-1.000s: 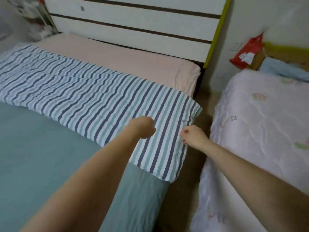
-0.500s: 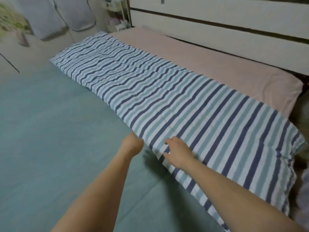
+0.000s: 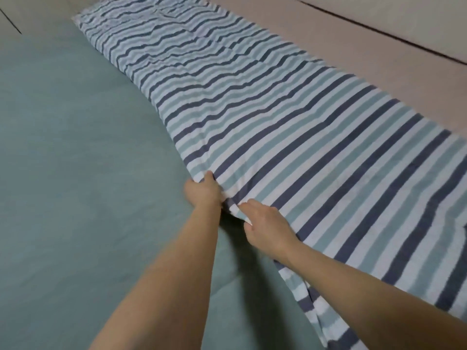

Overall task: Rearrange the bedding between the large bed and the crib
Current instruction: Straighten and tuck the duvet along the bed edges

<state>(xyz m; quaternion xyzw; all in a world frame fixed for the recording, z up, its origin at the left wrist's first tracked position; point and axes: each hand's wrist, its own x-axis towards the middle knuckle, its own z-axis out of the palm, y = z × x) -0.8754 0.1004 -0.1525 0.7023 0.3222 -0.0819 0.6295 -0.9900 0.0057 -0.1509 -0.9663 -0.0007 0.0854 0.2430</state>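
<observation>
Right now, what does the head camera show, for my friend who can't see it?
Two hands, left hand and right hand, grip the near edge of a striped blanket. It lies across a green sheet, with a pink sheet behind it.

Striped blanket (image 3: 290,137) laid across the large bed (image 3: 75,160).

It is a long folded band of white, pale teal and navy stripes, lying flat and slightly rumpled on the bed's grey-green sheet, its far side over a pinkish sheet (image 3: 366,59). At the near edge the cloth is bunched and lifted a little off the sheet.
</observation>
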